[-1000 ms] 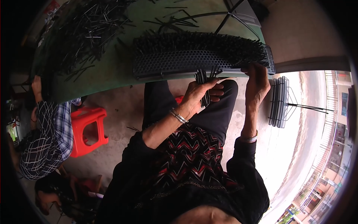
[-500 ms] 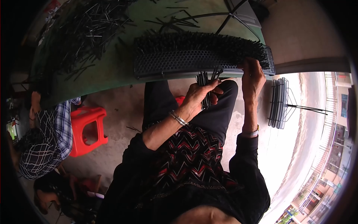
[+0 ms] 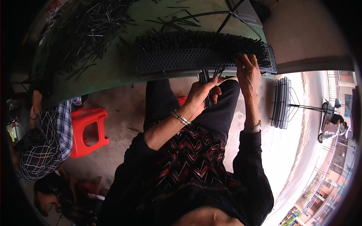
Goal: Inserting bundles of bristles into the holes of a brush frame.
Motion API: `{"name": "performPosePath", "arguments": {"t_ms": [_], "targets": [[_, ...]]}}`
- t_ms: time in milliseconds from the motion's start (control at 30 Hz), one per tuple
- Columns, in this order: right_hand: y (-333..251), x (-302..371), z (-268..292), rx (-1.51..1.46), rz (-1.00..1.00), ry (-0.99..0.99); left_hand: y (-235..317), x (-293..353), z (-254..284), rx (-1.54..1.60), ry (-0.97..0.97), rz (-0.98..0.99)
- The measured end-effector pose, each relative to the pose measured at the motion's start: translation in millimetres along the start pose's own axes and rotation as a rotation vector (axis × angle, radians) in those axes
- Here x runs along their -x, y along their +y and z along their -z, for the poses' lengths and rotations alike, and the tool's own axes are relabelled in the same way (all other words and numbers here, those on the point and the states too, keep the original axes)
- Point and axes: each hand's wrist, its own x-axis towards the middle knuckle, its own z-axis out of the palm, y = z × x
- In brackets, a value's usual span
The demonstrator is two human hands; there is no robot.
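A long dark panel full of round holes (image 3: 169,62) lies along the near edge of the green table. Black strips stand up like bristles (image 3: 181,40) in its far rows, while the near rows show bare holes. Over my lap, my left hand (image 3: 198,96) is closed round a bundle of thin black strips (image 3: 204,78), with a few ends fanned out by the thumb. My right hand (image 3: 248,73) bends over the panel's right part, fingertips pinched at the holes near the bristles. What those fingertips hold is hidden.
Loose black strips (image 3: 94,34) are heaped on the table (image 3: 113,81) at the far left. Bent rods (image 3: 226,20) rise behind the panel. A red stool (image 3: 90,130) and another person in a checked garment (image 3: 65,128) are at left. A slatted rack (image 3: 281,103) stands at right.
My right hand has shifted slightly left and nearer along the panel. My left hand stays nearly in place with its bundle. A rider on a scooter has appeared outside at the right.
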Motion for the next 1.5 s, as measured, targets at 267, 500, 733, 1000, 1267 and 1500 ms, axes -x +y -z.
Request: {"name": "performPosePath", "arguments": {"t_ms": [267,500,733,1000,1267,1500], "targets": [[7,13,-3,0.124,-0.113,0.029,-2,2,-1,-0.039,-0.021,-0.035],[-12,25,12,-0.224,-0.285,-0.198,2,6,-3,-0.052,-0.029,-0.037],[-24,27,16,-0.802,-0.450,-0.523,8,13,-5,-0.128,-0.004,0.031],[-23,18,16,-0.896,-0.511,-0.591,8,8,3,-0.185,-0.006,0.030],[-26,6,25,-0.768,-0.447,-0.462,11,0,6,0.002,0.019,0.034],[-31,-10,10,-0.387,-0.244,0.108,11,-13,10,-0.047,-0.030,0.043]]}}
